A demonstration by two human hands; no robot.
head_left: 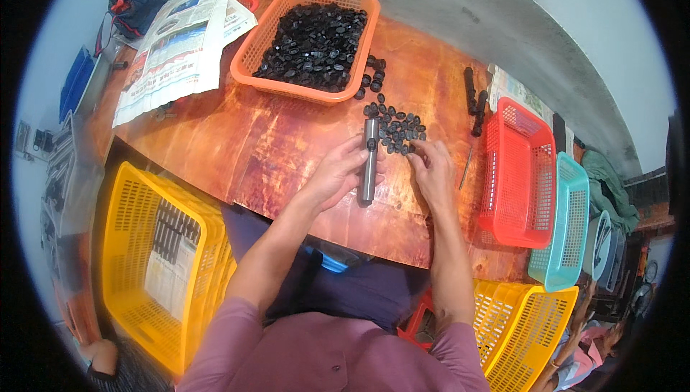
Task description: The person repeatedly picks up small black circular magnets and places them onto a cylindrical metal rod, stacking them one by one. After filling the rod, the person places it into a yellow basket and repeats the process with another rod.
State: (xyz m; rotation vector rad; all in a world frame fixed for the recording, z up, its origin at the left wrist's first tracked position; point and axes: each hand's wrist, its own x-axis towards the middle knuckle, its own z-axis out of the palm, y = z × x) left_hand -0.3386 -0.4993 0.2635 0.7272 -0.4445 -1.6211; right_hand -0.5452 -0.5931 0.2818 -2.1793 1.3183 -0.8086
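Note:
My left hand (340,175) is wrapped round a shiny metal cylinder (369,182), held upright over the wooden table (287,148). A small black piece (371,144) sits at the cylinder's side, about midway along it. To the right, my right hand (433,171) has its fingers curled and pinched at the near edge of a loose pile of small black oval pieces (402,130). Its fingertips are on one of these pieces; its grip is partly hidden. Behind the pile stands an orange basket (248,76) heaped with the same kind of black pieces.
Newspapers (172,51) cover the far left. At the right are black-handled tools (477,108), a thin rod (466,168), a red basket (514,198) and a teal basket (563,212). Yellow crates (190,277) stand below the table on both sides. Another person (586,345) shows at lower right.

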